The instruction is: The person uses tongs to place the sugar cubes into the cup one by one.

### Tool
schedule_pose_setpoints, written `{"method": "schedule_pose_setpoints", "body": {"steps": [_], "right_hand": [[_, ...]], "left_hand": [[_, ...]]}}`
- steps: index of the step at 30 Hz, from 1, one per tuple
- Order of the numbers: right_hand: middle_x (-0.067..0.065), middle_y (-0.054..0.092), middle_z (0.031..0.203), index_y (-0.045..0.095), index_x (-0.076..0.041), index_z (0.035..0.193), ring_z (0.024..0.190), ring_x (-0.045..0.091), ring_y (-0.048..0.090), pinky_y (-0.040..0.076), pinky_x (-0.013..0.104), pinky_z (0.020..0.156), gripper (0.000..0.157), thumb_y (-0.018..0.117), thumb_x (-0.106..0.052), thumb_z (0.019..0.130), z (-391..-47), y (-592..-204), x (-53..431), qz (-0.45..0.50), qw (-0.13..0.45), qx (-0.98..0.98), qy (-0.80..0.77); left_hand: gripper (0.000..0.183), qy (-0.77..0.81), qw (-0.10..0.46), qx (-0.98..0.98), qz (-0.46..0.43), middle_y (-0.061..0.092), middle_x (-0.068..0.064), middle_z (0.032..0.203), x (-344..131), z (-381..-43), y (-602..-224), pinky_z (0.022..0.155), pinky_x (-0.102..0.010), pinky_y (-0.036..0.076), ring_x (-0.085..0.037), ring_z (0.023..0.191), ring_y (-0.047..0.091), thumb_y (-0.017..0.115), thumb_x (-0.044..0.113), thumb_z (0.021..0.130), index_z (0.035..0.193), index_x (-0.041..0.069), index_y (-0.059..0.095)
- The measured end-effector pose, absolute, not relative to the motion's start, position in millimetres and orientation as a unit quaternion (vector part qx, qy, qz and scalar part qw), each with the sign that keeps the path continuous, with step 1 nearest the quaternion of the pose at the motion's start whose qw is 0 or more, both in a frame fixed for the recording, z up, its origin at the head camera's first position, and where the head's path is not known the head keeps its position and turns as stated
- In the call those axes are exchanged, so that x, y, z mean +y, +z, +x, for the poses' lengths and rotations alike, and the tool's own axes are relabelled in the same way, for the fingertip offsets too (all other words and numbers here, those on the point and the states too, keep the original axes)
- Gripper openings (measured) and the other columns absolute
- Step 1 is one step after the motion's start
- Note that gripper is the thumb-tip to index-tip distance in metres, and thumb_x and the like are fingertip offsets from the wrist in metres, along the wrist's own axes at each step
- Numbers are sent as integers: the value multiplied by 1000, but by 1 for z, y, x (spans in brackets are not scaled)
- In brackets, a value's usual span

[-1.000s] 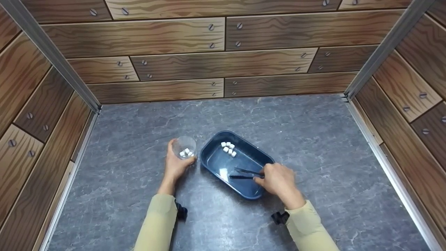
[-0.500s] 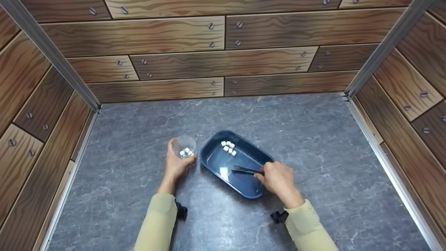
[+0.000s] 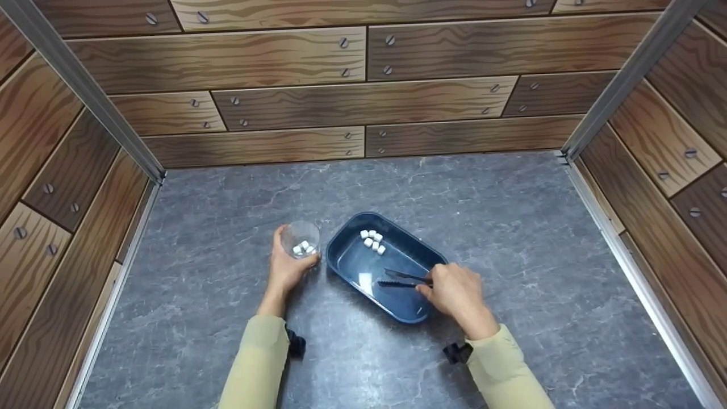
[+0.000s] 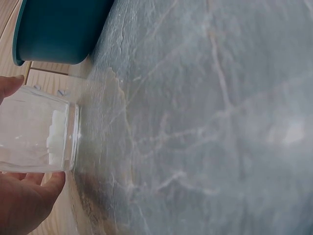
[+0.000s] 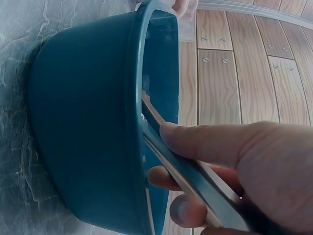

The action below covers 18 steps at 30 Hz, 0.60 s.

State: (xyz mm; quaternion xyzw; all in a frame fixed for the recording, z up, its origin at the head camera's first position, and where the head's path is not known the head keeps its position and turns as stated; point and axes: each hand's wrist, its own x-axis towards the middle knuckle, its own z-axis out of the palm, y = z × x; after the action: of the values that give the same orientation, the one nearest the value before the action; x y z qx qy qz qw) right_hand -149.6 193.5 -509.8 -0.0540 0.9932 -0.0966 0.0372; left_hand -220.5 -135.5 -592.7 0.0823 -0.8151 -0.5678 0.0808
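Observation:
My left hand grips a clear cup from the side, thumb on its near right and fingers round its left. Several white cubes lie at the bottom of the cup, which stands on the floor in the left wrist view. My right hand holds dark tongs over the near right part of a blue tub. The tongs' arms are spread, with nothing between their tips. Toward the tub's far left end sits a cluster of white cubes.
The tub is just right of the cup, set at a slant on the grey marbled surface. Wood-patterned walls with metal edge strips enclose the back and both sides. A dark wrist mount hangs by each sleeve.
The tongs' tips closed together half a second ago and are spread apart again now. The left hand, cup, tub and cubes look unmoved.

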Motion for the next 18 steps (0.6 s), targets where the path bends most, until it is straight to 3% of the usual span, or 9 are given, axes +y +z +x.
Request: {"method": "schedule_pose_setpoints", "body": {"steps": [14,18], "right_hand": [[6,69,78,78,-16,88,64,25,60,48,44,53,28,78,-42,79,-148,-505,196,-53,60,994,-76],[4,66,72,77,-17,83,61,24,59,47,43,51,26,79,-42,79,-148,-505,196,-53,51,994,-74]], "left_hand": [[101,-561,76,-820,84,43,-27,142,-136,-221,-592,106,-47,35,-39,128,43,87,12,63,146,6,32],[100,-564,80,-818,81,44,-27,140,-136,-221,-593,106,-48,35,-40,127,43,87,11,62,145,6,32]]}}
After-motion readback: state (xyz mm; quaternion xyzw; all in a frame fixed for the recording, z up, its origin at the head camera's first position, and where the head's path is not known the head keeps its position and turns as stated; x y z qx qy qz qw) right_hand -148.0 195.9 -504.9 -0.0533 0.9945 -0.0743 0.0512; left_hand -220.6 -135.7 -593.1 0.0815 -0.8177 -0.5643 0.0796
